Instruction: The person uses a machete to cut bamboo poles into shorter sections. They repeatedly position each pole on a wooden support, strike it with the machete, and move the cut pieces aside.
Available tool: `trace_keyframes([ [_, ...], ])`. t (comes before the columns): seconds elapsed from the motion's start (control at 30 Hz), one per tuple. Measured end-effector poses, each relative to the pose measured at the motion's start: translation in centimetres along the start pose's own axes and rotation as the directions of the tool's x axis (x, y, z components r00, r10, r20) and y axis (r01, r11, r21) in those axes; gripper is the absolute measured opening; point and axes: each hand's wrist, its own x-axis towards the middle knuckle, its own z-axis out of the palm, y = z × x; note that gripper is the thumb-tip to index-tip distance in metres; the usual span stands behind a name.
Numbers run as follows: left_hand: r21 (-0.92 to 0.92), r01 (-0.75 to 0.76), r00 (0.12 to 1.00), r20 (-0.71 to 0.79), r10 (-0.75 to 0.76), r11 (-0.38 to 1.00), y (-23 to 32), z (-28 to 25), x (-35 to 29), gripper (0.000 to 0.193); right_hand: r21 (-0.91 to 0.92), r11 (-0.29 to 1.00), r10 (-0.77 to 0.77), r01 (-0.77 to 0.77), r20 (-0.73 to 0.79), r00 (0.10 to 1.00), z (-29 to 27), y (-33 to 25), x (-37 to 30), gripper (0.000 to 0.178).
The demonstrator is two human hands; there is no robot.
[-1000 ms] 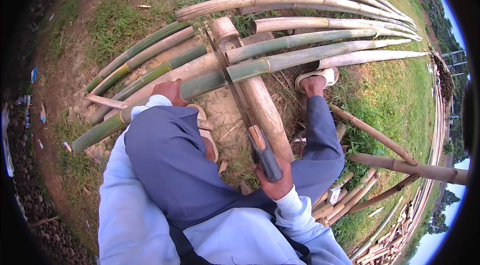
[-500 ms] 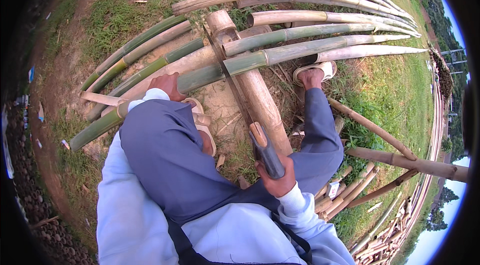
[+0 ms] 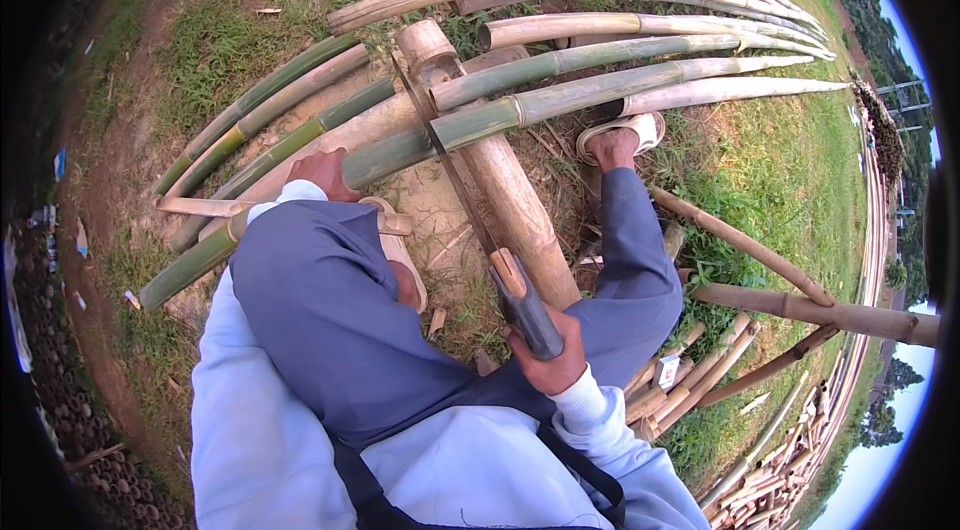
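Both hands are busy on the same piece of bamboo. At lower centre of the frame the right hand is closed around the dark handle of a long knife, whose thin blade runs up and left to meet the green bamboo pole near the upper middle. The left hand, left of centre, rests on that same pole, fingers curled over it; how firmly it grips I cannot tell.

Compared with 1 second ago, the right hand sits a little lower and closer to the body, and the blade lies flatter along the thick pale log under the pole. The pole itself has not shifted across the log. That suggests the knife is being drawn or reset against the pole, with the cut not finished. A sandalled foot braces just right of the pole.
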Motion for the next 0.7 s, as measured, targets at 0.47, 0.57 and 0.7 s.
trace_keyframes([
  [0.47,-0.019,-0.011,0.999,0.035,0.011,1.000,0.3,-0.4,0.3,0.079,0.089,0.995,-0.055,0.053,0.019,0.998,2.0,0.9,8.0,0.023],
  [0.57,-0.019,0.010,0.998,0.059,-0.009,1.000,0.0,0.0,0.1,0.079,-0.045,0.999,0.035,-0.031,0.089,0.995,-2.0,-0.5,-1.0,0.038],
  [0.7,0.015,0.048,0.998,0.027,-0.048,0.999,0.9,-0.1,-0.3,0.074,-0.109,0.992,0.072,-0.063,0.084,0.994,-5.2,-3.1,-4.8,0.041],
])
